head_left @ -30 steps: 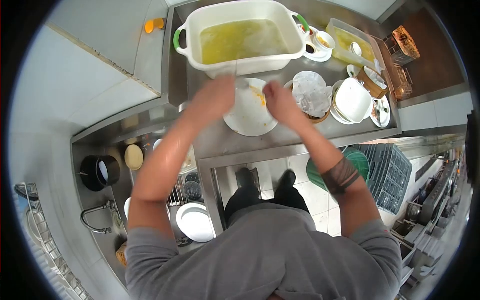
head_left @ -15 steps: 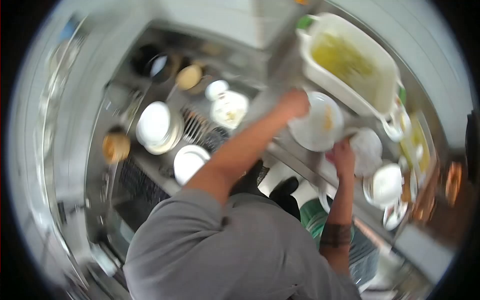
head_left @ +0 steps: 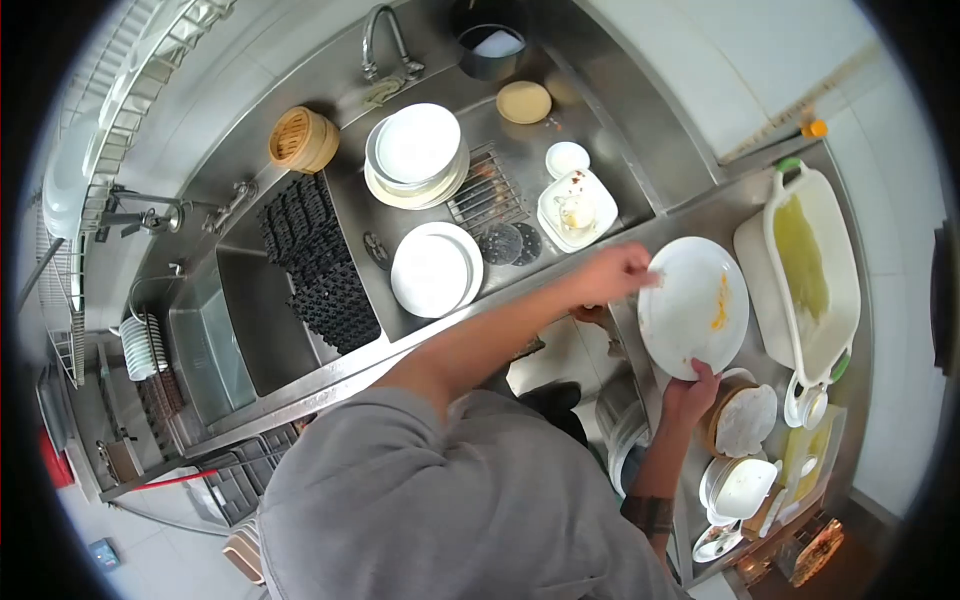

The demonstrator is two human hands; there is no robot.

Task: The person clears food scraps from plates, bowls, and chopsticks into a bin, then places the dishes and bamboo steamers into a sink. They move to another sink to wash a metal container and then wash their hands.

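A large oval white plate (head_left: 680, 310) with orange food residue and a brown smear is over the right-hand steel counter. My right hand (head_left: 690, 392) grips its near rim, thumb on top. At the plate's left rim is my left hand (head_left: 612, 275), fingers curled together and slightly blurred. Whether it pinches the rim or a small scrap I cannot make out. Close to my right hand sits a round wooden-sided container (head_left: 745, 420) with a whitish cover. Beyond the plate stands a deep cream tub (head_left: 752, 255) with green handle ends and yellowish-green contents.
Stacked white bowls and plates (head_left: 418, 145), more plates (head_left: 432, 270) and a soiled square dish (head_left: 578, 212) stand in the sink area at left. A bamboo steamer (head_left: 303, 140), black mats (head_left: 310, 260) and a faucet (head_left: 385, 45) lie farther left. Used bowls (head_left: 745, 487) crowd the counter's near end.
The view has swung, so the scene sits differently in frame and is sharper. My right thumb now lies on the plate's near rim. My left hand stays at its left edge.
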